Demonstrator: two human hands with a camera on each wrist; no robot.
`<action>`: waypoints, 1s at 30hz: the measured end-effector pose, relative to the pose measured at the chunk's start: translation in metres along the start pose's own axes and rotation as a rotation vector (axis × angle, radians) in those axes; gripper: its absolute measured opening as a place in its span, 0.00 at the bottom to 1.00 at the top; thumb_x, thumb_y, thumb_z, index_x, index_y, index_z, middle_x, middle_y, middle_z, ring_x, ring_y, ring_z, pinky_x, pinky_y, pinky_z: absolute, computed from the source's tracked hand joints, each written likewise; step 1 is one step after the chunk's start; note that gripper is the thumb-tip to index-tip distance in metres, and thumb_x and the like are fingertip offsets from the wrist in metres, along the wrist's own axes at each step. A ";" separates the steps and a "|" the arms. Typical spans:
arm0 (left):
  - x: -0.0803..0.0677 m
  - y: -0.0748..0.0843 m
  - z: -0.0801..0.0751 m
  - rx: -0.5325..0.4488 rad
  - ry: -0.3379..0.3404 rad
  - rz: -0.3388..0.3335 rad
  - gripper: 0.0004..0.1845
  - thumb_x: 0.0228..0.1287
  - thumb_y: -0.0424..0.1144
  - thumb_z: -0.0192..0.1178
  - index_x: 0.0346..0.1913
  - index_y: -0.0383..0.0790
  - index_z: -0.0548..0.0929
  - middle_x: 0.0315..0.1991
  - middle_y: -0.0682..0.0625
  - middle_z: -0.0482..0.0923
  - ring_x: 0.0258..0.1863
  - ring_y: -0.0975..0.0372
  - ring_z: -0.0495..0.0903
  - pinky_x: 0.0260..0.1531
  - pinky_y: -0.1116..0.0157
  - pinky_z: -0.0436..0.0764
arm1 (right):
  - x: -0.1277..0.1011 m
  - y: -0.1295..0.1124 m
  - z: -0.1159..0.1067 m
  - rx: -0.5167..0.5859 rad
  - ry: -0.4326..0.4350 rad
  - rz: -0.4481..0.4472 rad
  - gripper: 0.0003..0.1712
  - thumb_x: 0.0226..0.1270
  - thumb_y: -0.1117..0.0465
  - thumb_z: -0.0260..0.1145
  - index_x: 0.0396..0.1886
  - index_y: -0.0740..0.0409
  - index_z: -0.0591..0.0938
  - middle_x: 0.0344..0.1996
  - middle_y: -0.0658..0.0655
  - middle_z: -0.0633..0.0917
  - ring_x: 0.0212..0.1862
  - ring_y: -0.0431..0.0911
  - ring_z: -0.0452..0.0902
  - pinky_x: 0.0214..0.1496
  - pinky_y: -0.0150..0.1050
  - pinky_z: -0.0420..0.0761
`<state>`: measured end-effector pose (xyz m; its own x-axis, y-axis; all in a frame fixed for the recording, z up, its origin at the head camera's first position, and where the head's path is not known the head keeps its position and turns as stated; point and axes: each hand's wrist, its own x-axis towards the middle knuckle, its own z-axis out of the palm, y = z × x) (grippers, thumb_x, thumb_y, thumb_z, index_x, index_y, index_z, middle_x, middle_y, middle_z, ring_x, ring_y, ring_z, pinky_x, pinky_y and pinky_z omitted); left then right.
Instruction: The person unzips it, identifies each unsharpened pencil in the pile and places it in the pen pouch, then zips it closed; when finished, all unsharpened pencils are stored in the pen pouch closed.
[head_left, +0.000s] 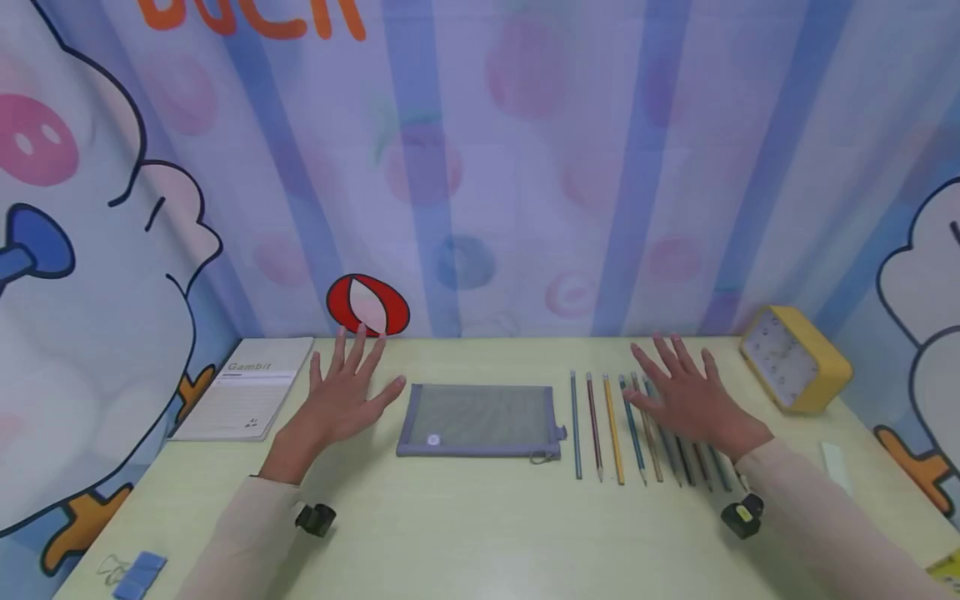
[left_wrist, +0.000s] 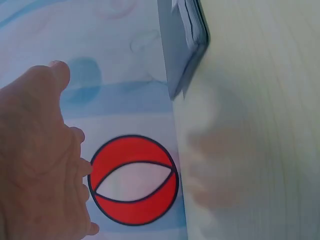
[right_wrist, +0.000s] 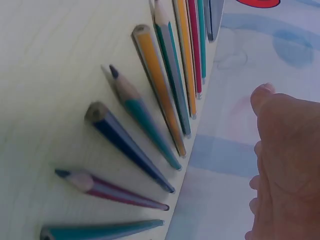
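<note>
Left hand (head_left: 337,408), right hand (head_left: 690,407): fingers spread, holding nothing. Pencils (head_left: 633,431) lie spaced, presumably so each lifts singly.

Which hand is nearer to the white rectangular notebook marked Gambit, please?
Left. The left hand hovers just right of the white rectangular notebook, apart from it; the right hand is much farther right, above the slim multicoloured pencils.

It's bright in here — soft light from above makes the table (head_left: 480,533) shine pale. The left hand (head_left: 341,404) drops a fuzzy shadow (left_wrist: 220,170) on it. Close up, the pencils (right_wrist: 159,85) look a bit soft — the curtain (head_left: 517,208) looks hazy.
</note>
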<state>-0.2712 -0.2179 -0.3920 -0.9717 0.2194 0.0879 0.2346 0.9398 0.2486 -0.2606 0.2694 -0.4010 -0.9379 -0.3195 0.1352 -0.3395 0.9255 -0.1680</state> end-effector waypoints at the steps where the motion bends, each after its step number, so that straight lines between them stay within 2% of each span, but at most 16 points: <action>1: 0.000 0.003 0.000 -0.004 -0.006 0.008 0.45 0.72 0.70 0.39 0.82 0.52 0.39 0.83 0.43 0.29 0.81 0.40 0.25 0.70 0.29 0.28 | 0.000 -0.003 0.000 0.000 -0.001 -0.007 0.45 0.75 0.35 0.52 0.81 0.54 0.54 0.80 0.71 0.48 0.80 0.70 0.37 0.72 0.76 0.36; 10: -0.001 0.021 0.008 -0.024 -0.039 0.072 0.46 0.71 0.68 0.44 0.82 0.53 0.41 0.84 0.44 0.30 0.81 0.42 0.25 0.71 0.31 0.27 | -0.002 -0.023 0.003 0.027 0.003 -0.058 0.44 0.75 0.38 0.54 0.81 0.55 0.56 0.80 0.70 0.51 0.80 0.70 0.40 0.73 0.75 0.40; 17: -0.005 0.040 0.017 -0.063 -0.070 0.178 0.46 0.70 0.69 0.47 0.82 0.55 0.44 0.84 0.46 0.33 0.82 0.44 0.27 0.73 0.32 0.30 | -0.001 -0.040 0.010 0.054 -0.028 -0.126 0.43 0.76 0.38 0.53 0.82 0.50 0.53 0.81 0.66 0.49 0.81 0.67 0.39 0.76 0.72 0.42; 25: -0.007 0.070 0.019 -0.143 -0.106 0.336 0.44 0.69 0.68 0.51 0.81 0.62 0.45 0.84 0.51 0.36 0.84 0.51 0.31 0.76 0.37 0.36 | 0.003 -0.056 0.016 0.091 -0.071 -0.192 0.45 0.75 0.35 0.53 0.83 0.45 0.49 0.83 0.60 0.45 0.83 0.63 0.36 0.78 0.68 0.42; 30: -0.006 0.082 0.031 -0.167 -0.127 0.421 0.43 0.68 0.62 0.58 0.81 0.58 0.53 0.83 0.50 0.43 0.84 0.53 0.38 0.77 0.41 0.52 | 0.006 -0.061 0.020 0.141 -0.065 -0.269 0.49 0.72 0.36 0.59 0.83 0.41 0.47 0.83 0.58 0.45 0.83 0.62 0.38 0.76 0.69 0.53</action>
<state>-0.2474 -0.1336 -0.4015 -0.7841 0.6129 0.0982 0.6005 0.7091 0.3695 -0.2465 0.2067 -0.4095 -0.8140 -0.5658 0.1315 -0.5786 0.7699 -0.2691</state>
